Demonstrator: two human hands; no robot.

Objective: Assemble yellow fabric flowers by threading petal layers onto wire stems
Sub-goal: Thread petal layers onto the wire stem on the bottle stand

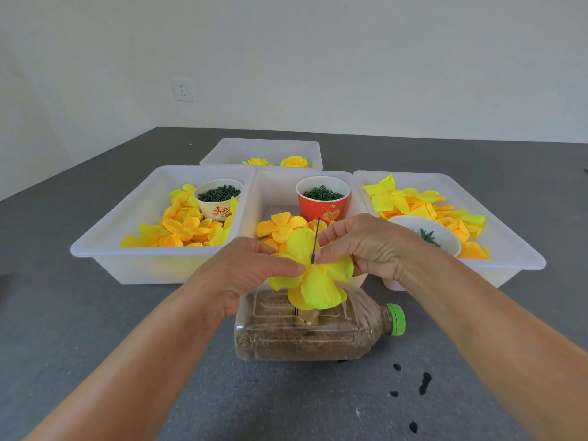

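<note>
Fingertips of both hands pinch a bright yellow fabric petal layer [313, 275] at its centre, left hand [251, 268] opposite right hand [366, 246], thin dark green wire stem [315, 240] rising between them above a sand-filled plastic bottle [305, 332].

Bright yellow fabric petal layer [313, 276], petals spread, threaded on thin dark green wire stem [315, 240] poking upright through its centre, above sand-filled bottle.

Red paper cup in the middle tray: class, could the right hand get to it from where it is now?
Probably yes. The red paper cup stands open-topped just beyond the right hand, nothing between them. But that hand pinches the petal layer on the wire stem, so it must let go first.
</note>
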